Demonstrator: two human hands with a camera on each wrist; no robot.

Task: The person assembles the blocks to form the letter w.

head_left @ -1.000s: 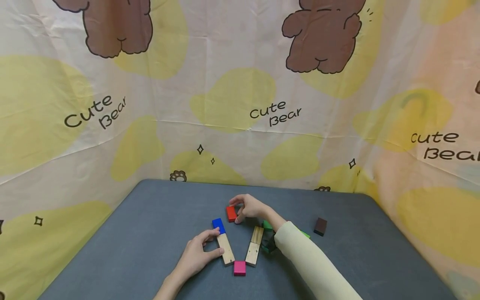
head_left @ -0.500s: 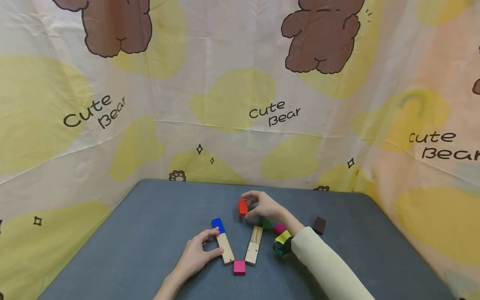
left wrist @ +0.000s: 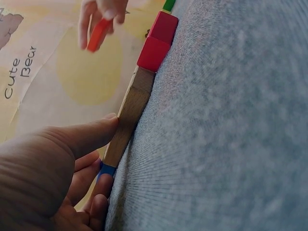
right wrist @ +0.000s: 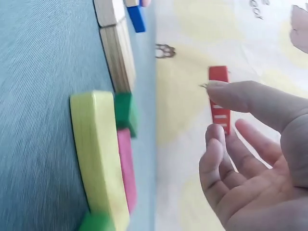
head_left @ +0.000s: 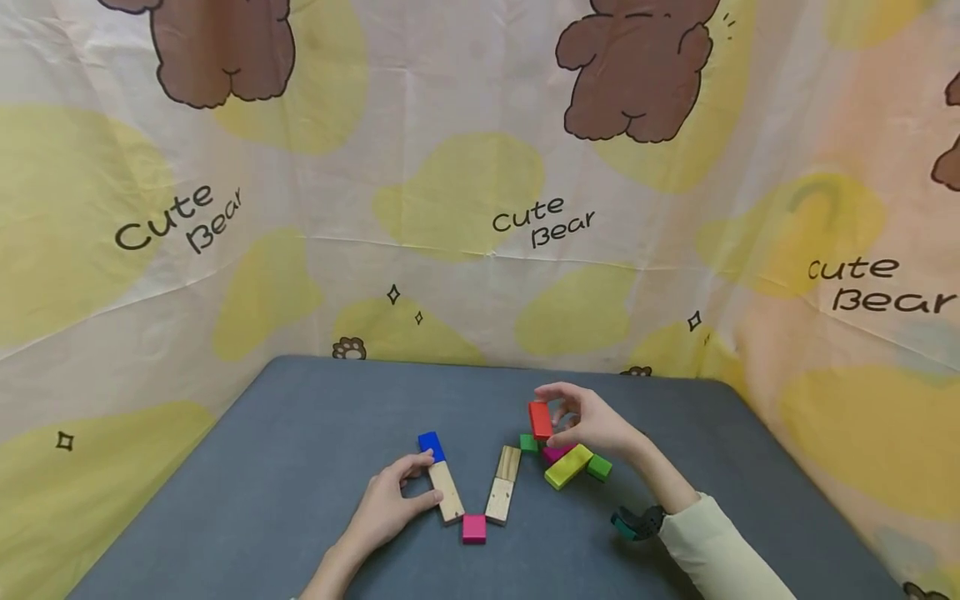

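Head view. A red block (head_left: 540,420) is held above the table (head_left: 337,400), right of the frame's centre and below mid-height, pinched between thumb and fingers of the right hand (head_left: 596,423). A blue block (head_left: 431,446) and a plain wooden block (head_left: 447,493), end to end in a slanting row at lower centre, are touched along their side by the left hand (head_left: 390,500), thumb and fingers spread wide. A second slanting row, of two wooden blocks (head_left: 507,463), is seen to its right; a pink block (head_left: 474,529) is set at the lower ends of both. Right of these are grouped a green block (head_left: 528,444), a magenta block (head_left: 557,453), a yellow block (head_left: 568,467) and a second green block (head_left: 599,467). Behind, a printed cloth (head_left: 450,192) is hung.

Left wrist view. The left thumb is laid on the plain wooden block, left of centre; the blue block is partly covered by fingertips. The red block is shown raised, upper left.

Right wrist view. The red block, marked with pale bars, is pinched right of centre. The yellow block is shown at lower left.
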